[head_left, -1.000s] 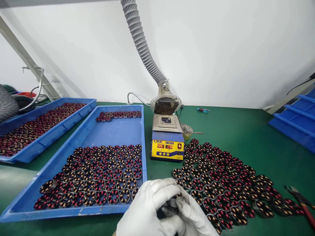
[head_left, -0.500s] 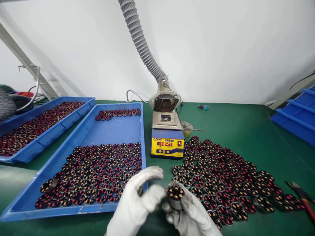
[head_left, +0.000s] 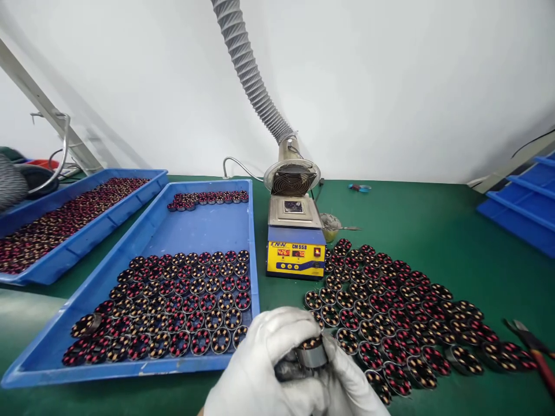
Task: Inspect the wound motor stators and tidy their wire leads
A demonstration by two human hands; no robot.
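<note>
Both my hands wear white gloves and meet low in the middle of the view. Between them is a motor stator, a short grey metal ring with copper-coloured windings inside, slightly tilted. My right hand grips it from the right and below. My left hand curls over from the left, its fingers on the stator's top edge; the fingertips partly hide the windings. Just right of my hands, many similar stators with red or copper windings lie on the green table.
A blue tray on the left holds rows of stators; another blue tray beyond it is full. A yellow-fronted solder pot stands centrally under a grey duct hose. Beside it is a small tub. Pliers lie far right.
My left hand has moved right and closed onto the stator in my right hand. Half a second ago it was open and apart from it.
</note>
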